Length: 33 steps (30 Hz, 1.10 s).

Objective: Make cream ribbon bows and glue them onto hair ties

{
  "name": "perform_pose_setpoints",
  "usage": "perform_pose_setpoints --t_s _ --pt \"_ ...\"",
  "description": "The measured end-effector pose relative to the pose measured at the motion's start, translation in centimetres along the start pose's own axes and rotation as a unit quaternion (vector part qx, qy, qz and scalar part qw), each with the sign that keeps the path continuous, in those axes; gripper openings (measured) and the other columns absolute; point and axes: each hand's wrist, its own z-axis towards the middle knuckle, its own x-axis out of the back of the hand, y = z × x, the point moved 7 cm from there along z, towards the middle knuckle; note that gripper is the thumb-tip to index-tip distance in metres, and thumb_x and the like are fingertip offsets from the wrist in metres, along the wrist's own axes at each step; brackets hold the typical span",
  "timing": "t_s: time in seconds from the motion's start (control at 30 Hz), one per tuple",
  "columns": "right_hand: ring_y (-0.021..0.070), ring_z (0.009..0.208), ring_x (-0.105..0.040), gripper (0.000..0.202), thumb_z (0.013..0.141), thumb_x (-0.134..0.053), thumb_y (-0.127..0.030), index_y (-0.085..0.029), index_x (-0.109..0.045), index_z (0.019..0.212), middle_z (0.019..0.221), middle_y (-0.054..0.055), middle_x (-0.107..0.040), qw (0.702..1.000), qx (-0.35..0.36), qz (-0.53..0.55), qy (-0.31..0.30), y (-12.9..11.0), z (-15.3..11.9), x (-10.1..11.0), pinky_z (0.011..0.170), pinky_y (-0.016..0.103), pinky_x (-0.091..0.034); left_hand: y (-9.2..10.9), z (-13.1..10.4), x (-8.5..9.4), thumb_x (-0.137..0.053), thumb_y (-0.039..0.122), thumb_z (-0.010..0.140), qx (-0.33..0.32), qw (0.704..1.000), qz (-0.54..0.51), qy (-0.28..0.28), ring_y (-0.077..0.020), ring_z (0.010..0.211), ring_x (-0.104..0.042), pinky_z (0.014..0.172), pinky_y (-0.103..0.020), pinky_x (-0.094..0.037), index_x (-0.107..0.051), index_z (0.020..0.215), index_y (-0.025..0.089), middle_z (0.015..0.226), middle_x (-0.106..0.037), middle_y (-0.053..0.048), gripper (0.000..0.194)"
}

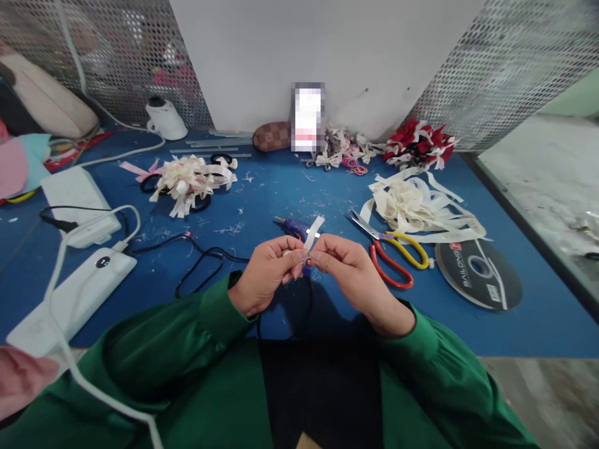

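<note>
A short piece of white ribbon [314, 232] stands up between my hands, pinched near its lower end. My left hand [276, 265] closes thumb and fingers on it from one side. From the other side my right hand [340, 265] pinches it too, the fingertips of both hands almost meeting. Just behind and below them lies a blue glue gun [296, 228], its nozzle pointing left and partly hidden by my hands. To the right rest scissors [390, 240] with one red and one yellow handle, blades parted.
Cream ribbon strips [407, 202] and a black spool [477, 274] lie on the right. A pile of cream bows [189, 178] sits on the left, near white power banks [75, 305] and cables. A phone [307, 117] leans at the back beside red-and-white bows [418, 143].
</note>
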Motion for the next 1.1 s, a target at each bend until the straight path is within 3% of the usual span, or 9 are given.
perform_pose_setpoints --t_s 0.1,0.3,0.63,0.7,0.8,0.87,0.97,1.03,1.1 --pt "0.0117 0.061 -0.05 0.023 0.092 -0.06 -0.027 -0.019 -0.057 0.071 0.065 -0.003 -0.056 1.0 -0.009 0.004 0.006 0.1 0.0 -0.1 0.059 0.026 -0.038 0.3 0.0 0.1 -0.074 0.028 0.081 -0.006 1.0 0.023 -0.003 -0.0033 0.043 -0.041 0.04 -0.014 -0.028 -0.061 0.077 0.013 0.051 -0.058 0.003 0.02" --pt "0.0144 0.075 -0.056 0.01 0.089 -0.064 -0.018 -0.021 -0.067 0.08 0.085 0.003 -0.06 0.977 0.075 -0.18 0.086 -1.8 -0.2 1.7 0.062 0.026 -0.043 1.2 0.0 0.7 -0.072 0.029 0.084 -0.024 0.999 0.04 0.025 -0.0028 0.044 -0.041 0.042 -0.013 -0.029 -0.062 0.082 0.014 0.052 -0.057 0.005 0.018" --pt "0.0148 0.071 -0.06 0.016 0.085 -0.069 -0.013 -0.021 -0.061 0.074 0.081 0.002 -0.064 0.964 0.159 -0.149 0.153 -3.2 -0.8 1.7 0.065 0.029 -0.05 1.0 -0.2 0.5 -0.07 0.03 0.083 -0.011 0.995 0.101 0.023 -0.0041 0.044 -0.042 0.042 -0.015 -0.031 -0.063 0.085 0.014 0.055 -0.059 0.004 0.018" --pt "0.0165 0.078 -0.064 0.021 0.088 -0.066 -0.013 -0.022 -0.056 0.072 0.083 0.003 -0.065 0.962 0.178 -0.151 0.142 -3.4 -0.8 1.5 0.07 0.03 -0.051 1.1 -0.4 0.5 -0.07 0.03 0.084 -0.014 0.992 0.12 0.021 -0.0042 0.044 -0.042 0.042 -0.015 -0.032 -0.062 0.086 0.015 0.056 -0.059 0.004 0.018" --pt "0.0206 0.102 -0.067 0.018 0.094 -0.057 -0.014 -0.023 -0.051 0.08 0.105 0.009 -0.07 0.953 0.213 -0.196 0.083 -3.4 -0.9 0.6 0.084 0.034 -0.052 1.4 -0.6 0.2 -0.067 0.029 0.085 -0.024 0.985 0.169 0.015 -0.0041 0.043 -0.042 0.042 -0.016 -0.032 -0.062 0.084 0.015 0.055 -0.058 0.005 0.015" --pt "0.0214 0.103 -0.067 0.012 0.097 -0.05 -0.015 -0.023 -0.05 0.088 0.115 0.012 -0.07 0.948 0.198 -0.244 0.049 -2.8 -0.8 0.0 0.081 0.034 -0.052 1.8 -0.7 0.1 -0.066 0.027 0.085 -0.041 0.977 0.207 0.016 -0.0045 0.043 -0.042 0.042 -0.017 -0.032 -0.062 0.082 0.015 0.055 -0.057 0.005 0.013" --pt "0.0189 0.077 -0.067 0.007 0.098 -0.049 -0.02 -0.023 -0.049 0.092 0.091 0.007 -0.07 0.954 0.133 -0.264 0.045 -1.5 -0.6 0.0 0.067 0.032 -0.05 2.4 -0.8 0.1 -0.065 0.027 0.085 -0.074 0.97 0.232 0.019 -0.0058 0.046 -0.045 0.044 -0.018 -0.034 -0.063 0.083 0.016 0.055 -0.058 0.005 0.012" --pt "0.017 0.068 -0.064 0.007 0.097 -0.051 -0.023 -0.023 -0.048 0.09 0.077 0.001 -0.063 0.967 0.098 -0.225 0.06 -1.0 -0.5 0.3 0.064 0.031 -0.049 2.6 -0.8 0.2 -0.065 0.029 0.086 -0.084 0.97 0.23 0.018 -0.0065 0.046 -0.046 0.046 -0.019 -0.036 -0.063 0.084 0.017 0.055 -0.058 0.005 0.013" --pt "0.0156 0.068 -0.064 0.006 0.095 -0.054 -0.024 -0.023 -0.05 0.091 0.076 0.0 -0.06 0.983 0.069 -0.152 0.077 -0.6 -0.4 0.5 0.065 0.03 -0.051 2.6 -0.8 0.1 -0.065 0.03 0.087 -0.086 0.969 0.23 0.015 -0.0071 0.046 -0.046 0.047 -0.02 -0.037 -0.063 0.084 0.017 0.055 -0.058 0.005 0.013"
